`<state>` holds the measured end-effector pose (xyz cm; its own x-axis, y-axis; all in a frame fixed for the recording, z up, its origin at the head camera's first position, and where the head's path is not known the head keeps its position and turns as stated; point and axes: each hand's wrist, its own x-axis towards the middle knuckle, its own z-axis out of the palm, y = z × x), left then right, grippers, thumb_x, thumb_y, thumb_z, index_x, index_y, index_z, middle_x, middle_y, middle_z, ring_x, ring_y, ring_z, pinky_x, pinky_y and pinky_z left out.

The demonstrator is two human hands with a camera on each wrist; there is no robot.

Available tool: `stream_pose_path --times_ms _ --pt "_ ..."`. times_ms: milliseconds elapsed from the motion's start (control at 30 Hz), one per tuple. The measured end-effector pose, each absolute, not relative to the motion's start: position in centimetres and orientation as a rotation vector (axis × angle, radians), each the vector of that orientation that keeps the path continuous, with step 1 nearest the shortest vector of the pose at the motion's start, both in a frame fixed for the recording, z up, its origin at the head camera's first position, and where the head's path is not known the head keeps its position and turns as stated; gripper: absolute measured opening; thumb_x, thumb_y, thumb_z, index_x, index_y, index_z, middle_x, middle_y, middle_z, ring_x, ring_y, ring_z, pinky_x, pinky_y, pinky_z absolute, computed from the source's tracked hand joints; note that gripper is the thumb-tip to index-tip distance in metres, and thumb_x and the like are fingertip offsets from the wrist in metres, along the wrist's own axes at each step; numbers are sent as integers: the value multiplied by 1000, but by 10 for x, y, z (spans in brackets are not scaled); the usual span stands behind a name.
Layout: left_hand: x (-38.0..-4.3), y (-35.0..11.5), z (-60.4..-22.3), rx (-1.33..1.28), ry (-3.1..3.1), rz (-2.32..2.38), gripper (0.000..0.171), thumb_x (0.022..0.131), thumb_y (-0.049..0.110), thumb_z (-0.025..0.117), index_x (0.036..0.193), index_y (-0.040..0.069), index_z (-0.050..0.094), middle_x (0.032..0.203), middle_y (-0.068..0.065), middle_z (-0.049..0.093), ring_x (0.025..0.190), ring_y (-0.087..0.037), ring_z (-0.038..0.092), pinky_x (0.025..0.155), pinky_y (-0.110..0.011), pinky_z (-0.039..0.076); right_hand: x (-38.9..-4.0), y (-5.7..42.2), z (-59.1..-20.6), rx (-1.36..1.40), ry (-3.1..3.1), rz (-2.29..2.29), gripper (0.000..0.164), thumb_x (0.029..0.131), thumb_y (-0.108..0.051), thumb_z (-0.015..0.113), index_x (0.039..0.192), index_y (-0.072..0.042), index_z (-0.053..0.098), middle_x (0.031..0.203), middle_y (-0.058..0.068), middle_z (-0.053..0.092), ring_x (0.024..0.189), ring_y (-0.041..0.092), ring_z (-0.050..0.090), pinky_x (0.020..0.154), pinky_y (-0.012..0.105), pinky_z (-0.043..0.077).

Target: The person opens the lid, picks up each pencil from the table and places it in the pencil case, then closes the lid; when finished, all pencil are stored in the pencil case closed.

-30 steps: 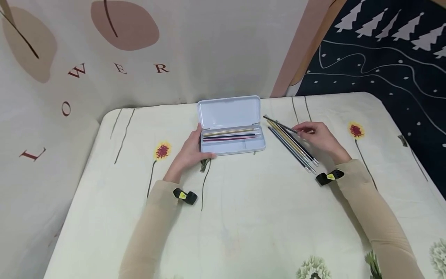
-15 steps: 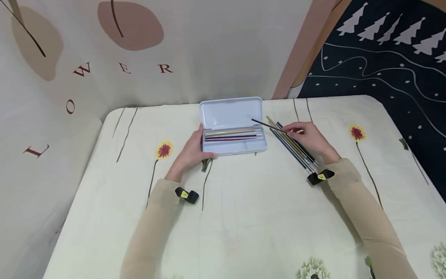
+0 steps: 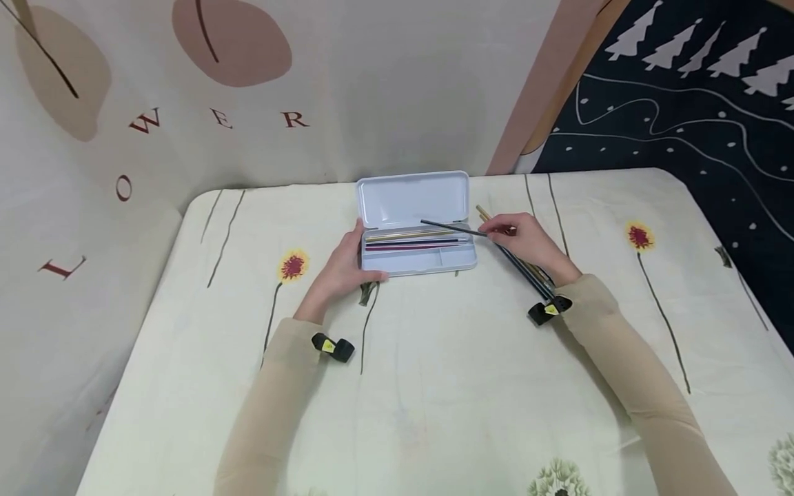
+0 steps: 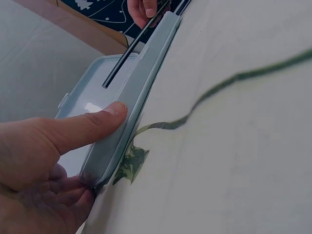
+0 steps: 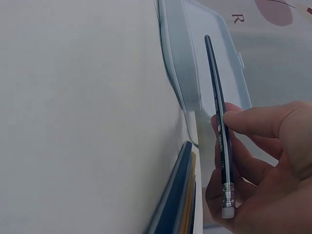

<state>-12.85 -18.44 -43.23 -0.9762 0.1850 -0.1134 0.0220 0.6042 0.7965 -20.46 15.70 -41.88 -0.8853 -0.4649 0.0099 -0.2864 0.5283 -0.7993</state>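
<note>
A pale blue pencil case point(image 3: 397, 260) lies open near the table's far edge, its lid point(image 3: 413, 199) tipped back. Several pencils point(image 3: 412, 245) lie side by side in its tray. My left hand point(image 3: 340, 272) grips the case's left end, the thumb along the front wall in the left wrist view. Between thumb and fingers, my right hand point(image 3: 527, 242) pinches a dark striped pencil point(image 5: 218, 97) with a white eraser and metal band. That pencil reaches left over the case's right part, above the tray. Beneath the right hand lies a bunch of loose pencils point(image 3: 522, 271), partly hidden by it.
A white cloth with printed flowers covers the table point(image 3: 434, 386). Behind it hangs a pale printed curtain point(image 3: 397, 89), and a dark cloth with white trees point(image 3: 670, 117) is at the right. Each wrist wears a small black camera point(image 3: 333, 347).
My right hand has lifted the dark pencil off the loose bunch and carried it left, over the case. The left hand keeps its hold on the case's end.
</note>
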Motion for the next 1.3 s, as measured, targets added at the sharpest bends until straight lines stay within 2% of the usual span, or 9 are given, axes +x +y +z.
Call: stream_pose_path --times_ms 100,333,567,900,1300 --pt "-128 -184 -430 165 2644 1303 115 75 15 84 156 9 2 147 -20 31 132 -31 33 112 -45 22 -206 151 -419 -662 2552 -1305 19 91 6 59 106 4 70 105 17 67 84 24 54 70 23 43" --pt "-128 -184 -429 164 2646 1301 116 74 15 85 156 9 3 145 -21 33 131 -32 35 111 -46 23 -209 137 -418 -712 2531 -1278 19 91 7 58 104 3 71 105 17 68 82 22 54 70 25 43" --pt "-128 -183 -429 156 2645 1293 116 75 15 85 155 7 2 146 -21 32 132 -32 34 112 -45 22 -210 125 -415 -815 2544 -1275 18 89 9 59 100 5 73 100 18 69 74 23 51 62 23 38" --pt "-129 -184 -430 162 2658 1275 116 75 17 85 155 7 2 147 -22 30 132 -32 33 111 -46 23 -213 109 -414 -892 2520 -1203 19 89 8 60 102 4 73 101 17 69 82 25 57 72 32 45" --pt "-129 -183 -431 175 2666 1275 116 75 16 85 156 8 2 147 -22 31 133 -32 32 112 -47 22 -217 88 -416 -962 2512 -1157 18 89 7 62 100 2 74 99 15 71 85 23 60 74 31 46"
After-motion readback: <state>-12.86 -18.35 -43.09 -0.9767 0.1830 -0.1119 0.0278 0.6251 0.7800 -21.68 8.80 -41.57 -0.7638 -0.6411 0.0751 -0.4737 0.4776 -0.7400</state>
